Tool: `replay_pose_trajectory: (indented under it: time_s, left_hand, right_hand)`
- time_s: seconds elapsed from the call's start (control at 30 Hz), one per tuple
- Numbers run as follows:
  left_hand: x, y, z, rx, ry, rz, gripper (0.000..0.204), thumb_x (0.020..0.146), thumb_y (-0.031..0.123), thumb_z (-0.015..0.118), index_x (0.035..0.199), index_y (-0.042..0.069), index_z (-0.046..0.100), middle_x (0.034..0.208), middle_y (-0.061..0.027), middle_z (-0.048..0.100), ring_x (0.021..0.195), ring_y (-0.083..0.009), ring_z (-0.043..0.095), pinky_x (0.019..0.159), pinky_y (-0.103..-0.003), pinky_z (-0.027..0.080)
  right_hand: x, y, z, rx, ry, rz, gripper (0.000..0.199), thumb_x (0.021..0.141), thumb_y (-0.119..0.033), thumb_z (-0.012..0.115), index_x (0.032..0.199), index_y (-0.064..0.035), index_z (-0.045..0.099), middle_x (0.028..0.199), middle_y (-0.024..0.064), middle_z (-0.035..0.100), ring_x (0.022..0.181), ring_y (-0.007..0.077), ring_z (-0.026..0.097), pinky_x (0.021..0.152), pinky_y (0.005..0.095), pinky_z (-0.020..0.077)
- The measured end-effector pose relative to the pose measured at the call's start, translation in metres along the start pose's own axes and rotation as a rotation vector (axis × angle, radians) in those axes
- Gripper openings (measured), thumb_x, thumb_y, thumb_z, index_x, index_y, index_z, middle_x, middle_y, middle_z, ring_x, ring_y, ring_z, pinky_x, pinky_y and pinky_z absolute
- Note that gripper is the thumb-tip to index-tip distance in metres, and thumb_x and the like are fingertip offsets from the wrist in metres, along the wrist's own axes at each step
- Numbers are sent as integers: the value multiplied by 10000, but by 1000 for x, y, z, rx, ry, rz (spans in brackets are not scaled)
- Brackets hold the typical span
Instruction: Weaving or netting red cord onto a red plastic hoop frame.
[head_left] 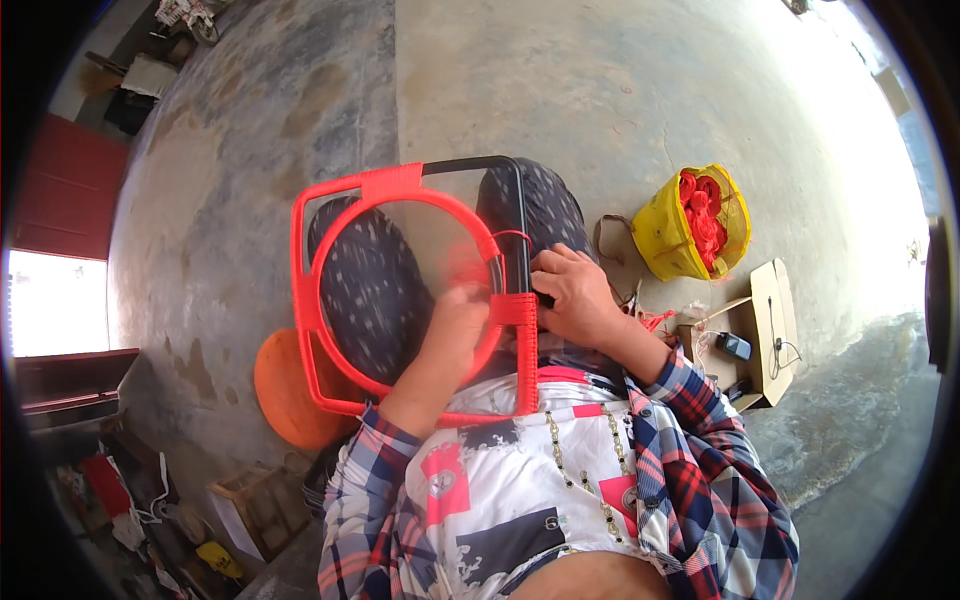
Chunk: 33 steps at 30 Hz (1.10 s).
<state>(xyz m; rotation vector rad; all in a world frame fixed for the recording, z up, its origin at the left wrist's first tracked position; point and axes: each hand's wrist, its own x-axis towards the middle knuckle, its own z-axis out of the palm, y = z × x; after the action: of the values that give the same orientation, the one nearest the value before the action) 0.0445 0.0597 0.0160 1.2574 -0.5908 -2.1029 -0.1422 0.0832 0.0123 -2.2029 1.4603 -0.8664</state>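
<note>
Loose strand, bare bar: a tight spot on the lap

Here's the risk, right at the black bar (519, 215): a thin red strand (514, 233) bows across it from the ring (455, 207), and it looks slack enough to snag, or to settle crooked if the pull goes uneven. The left hand (463, 305) is inside the ring, fingers lost in blur, so there's no telling whether they pinch anything! The right hand (575, 295) is at the bar's outer side, fingers bent inward, their grip hidden. Should neither have a firm hold, the frame (298, 250) could tilt, resting as it does across the thighs (370, 285) with a gap between them, and neighbouring turns might loosen.

And what a look it has! A rounded square, glossy red cord wound closely round its left side and lower edge, the ring set within it in the same red, broad bands joining the two at top, left and right. Only the upper right corner shows smooth black, plus a short dark stretch on the ring near the left hand.
</note>
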Motion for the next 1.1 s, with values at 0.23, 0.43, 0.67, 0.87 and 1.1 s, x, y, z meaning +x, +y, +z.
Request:
replay_pose_trajectory:
  time_s: [0.23, 0.43, 0.67, 0.87, 1.1]
  left_hand:
    - [-4, 2, -6, -89, -132, 19, 244, 797, -87, 433, 989, -9, 562, 930, -105, 641, 845, -162, 643, 752, -270, 524]
    - [-5, 5, -2, -232, -150, 46, 244, 852, -15, 419, 1073, 20, 516, 998, -118, 636, 888, -183, 638, 755, -319, 527]
    - [-4, -4, -5, -36, -204, 124, 105, 889, 33, 515, 992, 32, 539, 917, -95, 663, 777, -170, 649, 672, -305, 524]
    - [-5, -8, -9, 40, -175, 140, 51, 908, 66, 569, 943, 37, 547, 875, -82, 661, 727, -150, 640, 644, -289, 525]
    - [-1, -8, -11, 36, -123, 52, 35, 912, 67, 567, 920, 40, 545, 830, -64, 648, 701, -146, 633, 626, -286, 532]
  right_hand:
    - [-17, 17, -41, 778, 191, 183, 150, 705, -61, 679, 672, -63, 532, 869, 99, 602, 850, 210, 575, 731, 347, 455]
    - [-64, 26, -124, 1688, 424, 212, 127, 779, -65, 570, 772, -91, 446, 710, 56, 498, 581, 150, 487, 505, 281, 391]
    - [-46, 39, -72, 1469, 437, 562, 84, 895, -103, 561, 953, -80, 504, 710, -22, 503, 549, 40, 440, 443, 183, 333]
    - [-16, -12, -8, 1176, -119, 664, 118, 930, -142, 589, 938, -89, 484, 779, -30, 556, 645, 41, 520, 525, 182, 408]
    - [-19, -7, -24, 1308, 78, 609, 171, 843, 47, 588, 924, -61, 484, 788, -38, 527, 660, 10, 459, 553, 169, 347]
